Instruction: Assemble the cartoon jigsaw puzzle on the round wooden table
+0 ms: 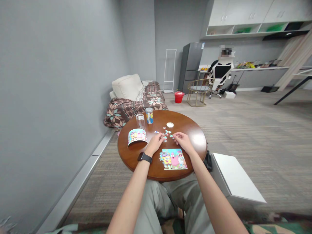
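A partly assembled cartoon jigsaw puzzle [174,159] lies near the front edge of the round wooden table [192,125], its left side ragged. Beyond it, several loose puzzle pieces [168,132] are scattered between my hands. My left hand [156,142], with a black watch on the wrist, has its fingers pinched at the left of these pieces; whatever it holds is too small to make out. From the right, my right hand [183,141] pinches the edge of a light-blue puzzle piece [171,136] between thumb and forefinger.
On the table's left stand a curved picture card [137,136], a clear glass [140,121] and a printed tin [149,116]. A round lid [170,124] lies behind the pieces. A white box [239,175] stands right of the table. A person sits in a chair [220,73] far back.
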`<action>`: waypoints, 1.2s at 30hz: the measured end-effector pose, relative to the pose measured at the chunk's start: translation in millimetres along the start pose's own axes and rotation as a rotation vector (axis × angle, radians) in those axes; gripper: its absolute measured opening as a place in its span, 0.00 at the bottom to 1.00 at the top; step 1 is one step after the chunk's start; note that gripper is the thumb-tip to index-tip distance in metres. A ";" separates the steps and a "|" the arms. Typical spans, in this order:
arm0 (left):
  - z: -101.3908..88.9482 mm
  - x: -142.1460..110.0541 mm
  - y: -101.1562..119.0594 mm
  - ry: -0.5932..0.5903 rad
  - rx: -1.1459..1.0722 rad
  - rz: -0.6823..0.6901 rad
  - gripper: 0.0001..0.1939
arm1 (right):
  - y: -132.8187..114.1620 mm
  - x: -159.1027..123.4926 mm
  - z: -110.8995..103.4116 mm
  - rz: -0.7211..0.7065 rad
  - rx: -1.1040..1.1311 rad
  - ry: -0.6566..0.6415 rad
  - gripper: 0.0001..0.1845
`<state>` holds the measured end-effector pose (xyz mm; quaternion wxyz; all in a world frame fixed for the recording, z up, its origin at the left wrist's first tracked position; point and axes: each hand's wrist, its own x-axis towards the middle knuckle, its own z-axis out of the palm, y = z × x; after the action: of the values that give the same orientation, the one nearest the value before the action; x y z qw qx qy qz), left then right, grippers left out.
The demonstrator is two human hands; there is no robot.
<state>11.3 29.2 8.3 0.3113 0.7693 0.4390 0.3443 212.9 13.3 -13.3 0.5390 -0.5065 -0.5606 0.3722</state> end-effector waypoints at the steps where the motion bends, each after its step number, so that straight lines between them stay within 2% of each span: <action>1: 0.5 0.5 -0.7 0.006 -0.009 0.001 0.04 | 0.1 0.1 0.2 0.009 0.012 -0.015 0.17; 13: 2.6 0.6 -5.0 0.044 0.034 0.066 0.09 | 2.8 2.7 -0.6 0.010 0.065 0.033 0.11; 19: 3.6 0.9 -3.2 0.045 0.007 0.073 0.10 | -0.3 0.8 3.3 0.028 0.146 0.016 0.18; 28: 2.6 -0.8 -0.6 0.036 -0.002 0.048 0.09 | 3.4 0.4 0.2 -0.009 -0.009 0.006 0.16; 33: 3.1 -0.6 -0.2 0.038 0.029 0.072 0.04 | 7.7 3.2 0.8 -0.016 -0.037 -0.009 0.13; 36: 3.2 -0.1 -0.7 0.023 0.033 0.088 0.04 | 9.2 4.3 1.0 -0.009 -0.043 0.001 0.14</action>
<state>13.5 28.8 5.9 0.2782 0.7887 0.4141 0.3594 213.8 19.5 -21.2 0.5301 -0.5157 -0.5705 0.3571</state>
